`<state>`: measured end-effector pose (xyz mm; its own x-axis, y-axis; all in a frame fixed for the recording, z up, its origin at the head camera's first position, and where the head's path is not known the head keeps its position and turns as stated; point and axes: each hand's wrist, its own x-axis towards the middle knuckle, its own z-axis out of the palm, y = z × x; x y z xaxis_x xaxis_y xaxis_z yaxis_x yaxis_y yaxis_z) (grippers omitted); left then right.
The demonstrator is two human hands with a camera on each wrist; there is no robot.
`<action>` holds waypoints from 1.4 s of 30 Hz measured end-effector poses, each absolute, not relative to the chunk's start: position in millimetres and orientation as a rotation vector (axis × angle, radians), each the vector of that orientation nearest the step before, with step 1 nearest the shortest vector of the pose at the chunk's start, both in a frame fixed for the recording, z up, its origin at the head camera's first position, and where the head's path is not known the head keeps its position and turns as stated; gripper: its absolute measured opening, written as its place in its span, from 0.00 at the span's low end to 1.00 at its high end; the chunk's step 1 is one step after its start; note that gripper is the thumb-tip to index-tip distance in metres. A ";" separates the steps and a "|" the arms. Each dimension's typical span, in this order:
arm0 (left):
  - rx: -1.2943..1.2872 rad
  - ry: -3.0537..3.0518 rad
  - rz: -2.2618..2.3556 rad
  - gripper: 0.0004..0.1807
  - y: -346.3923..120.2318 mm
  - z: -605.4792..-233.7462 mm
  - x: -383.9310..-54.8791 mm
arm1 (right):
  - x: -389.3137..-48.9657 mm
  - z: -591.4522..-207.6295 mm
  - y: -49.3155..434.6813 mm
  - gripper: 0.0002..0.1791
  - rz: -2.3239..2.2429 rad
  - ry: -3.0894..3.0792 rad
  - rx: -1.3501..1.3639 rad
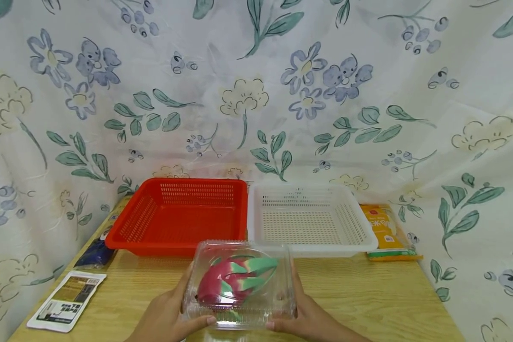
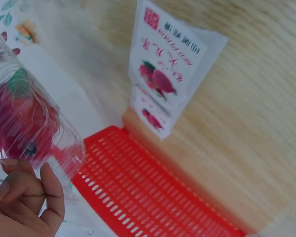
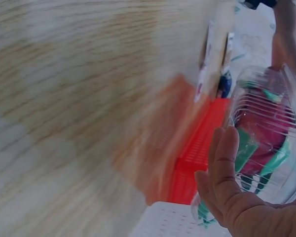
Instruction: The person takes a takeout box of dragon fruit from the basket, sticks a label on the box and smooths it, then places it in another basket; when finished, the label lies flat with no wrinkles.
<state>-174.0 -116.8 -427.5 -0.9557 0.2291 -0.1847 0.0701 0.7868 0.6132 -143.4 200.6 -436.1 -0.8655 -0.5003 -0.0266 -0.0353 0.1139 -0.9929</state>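
The left hand (image 1: 166,311) and right hand (image 1: 312,313) grip a clear box (image 1: 280,295) at its 9 and 3 o'clock sides, thumbs on the near edge, fingers curled behind. Inside lies a dragon fruit (image 1: 232,281), leafy end toward 2 o'clock. The step looks to be a two-handed carry: best hold both sides equally high, squeeze lightly since the thin plastic should flex, and tilt little so that the fruit does not roll. I cannot tell whether the lid is latched, so the thumbs should guard its edge. The right wrist view shows right fingers (image 3: 226,153) by the ribbed wall, which the head view hides; the left wrist view shows a white packet (image 2: 170,74) printed with red fruit, which I cannot make out from the head. The head view gives the layout: pouch (image 1: 68,301) at 9 o'clock, blue bag (image 1: 96,252) at 10, red basket (image 1: 166,249) at 11, white basket (image 1: 320,248) at 1, yellow bag (image 1: 384,232) at 2, curtain (image 1: 243,99) behind at 12.
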 end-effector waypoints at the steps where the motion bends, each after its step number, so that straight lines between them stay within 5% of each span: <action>1: 0.231 2.720 0.919 0.68 -117.0 -428.9 -174.1 | -143.2 -437.4 201.0 0.69 -1.801 2.042 -0.517; 42: 0.425 2.614 0.899 0.63 -123.2 -463.2 -170.0 | -135.6 -475.0 211.4 0.67 -1.884 1.769 -0.402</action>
